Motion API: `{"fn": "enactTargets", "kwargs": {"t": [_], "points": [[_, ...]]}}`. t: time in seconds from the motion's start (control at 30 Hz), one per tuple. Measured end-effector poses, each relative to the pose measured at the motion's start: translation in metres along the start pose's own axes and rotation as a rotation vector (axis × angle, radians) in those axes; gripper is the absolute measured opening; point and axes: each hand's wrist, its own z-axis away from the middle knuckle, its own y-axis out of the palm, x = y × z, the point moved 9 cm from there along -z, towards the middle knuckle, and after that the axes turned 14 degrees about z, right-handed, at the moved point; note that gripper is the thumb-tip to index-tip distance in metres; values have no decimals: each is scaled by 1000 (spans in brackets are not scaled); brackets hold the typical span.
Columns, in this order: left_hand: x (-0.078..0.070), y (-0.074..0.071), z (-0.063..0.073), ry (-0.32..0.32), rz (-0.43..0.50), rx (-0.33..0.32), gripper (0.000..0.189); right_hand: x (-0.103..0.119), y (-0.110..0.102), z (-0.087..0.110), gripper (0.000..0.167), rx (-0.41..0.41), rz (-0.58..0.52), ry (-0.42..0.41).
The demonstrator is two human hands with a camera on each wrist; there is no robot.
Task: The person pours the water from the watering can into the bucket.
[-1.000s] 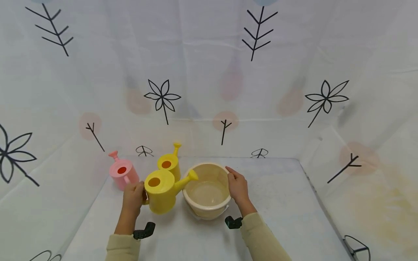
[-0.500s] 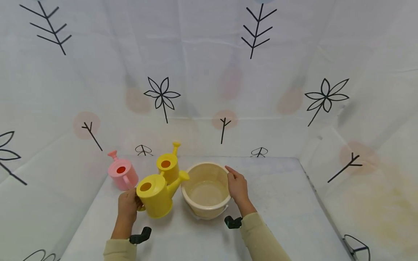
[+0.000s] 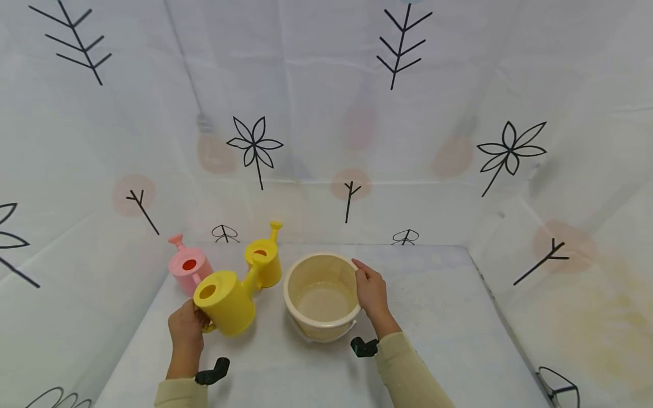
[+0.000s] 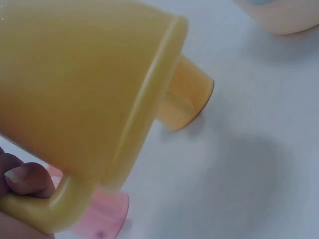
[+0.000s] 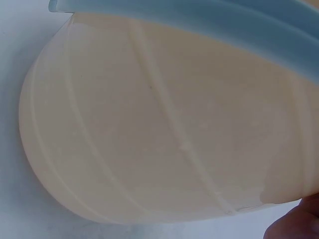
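My left hand (image 3: 187,328) grips the handle of a yellow watering can (image 3: 227,306) and holds it above the table, spout toward the back right. In the left wrist view, curled fingers (image 4: 30,179) wrap the handle, with the can's shadow on the tabletop below. A beige bucket (image 3: 295,303) stands upright at the middle, its inside visible. My right hand (image 3: 372,289) holds its right rim; most of that hand is out of the right wrist view, where the bucket wall (image 5: 149,119) and a bluish band (image 5: 189,22) across it fill the frame.
Behind the held can stands another yellow watering can (image 3: 270,272), partly covered by its spout. A pink watering can (image 3: 189,272) stands at the back left. The white table (image 3: 439,306) meets a patterned cloth backdrop (image 3: 306,141) behind and at the sides.
My left hand has moved left with the yellow watering can, taking its spout from beside the bucket's rim to in front of the other yellow can. The right hand and bucket stay put.
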Motion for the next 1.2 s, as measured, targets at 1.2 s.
{"fn": "enactTargets", "kwargs": {"t": [1.2], "points": [[26, 46, -29, 27, -504, 259, 64, 3, 1, -3, 45, -18, 6, -1]]}}
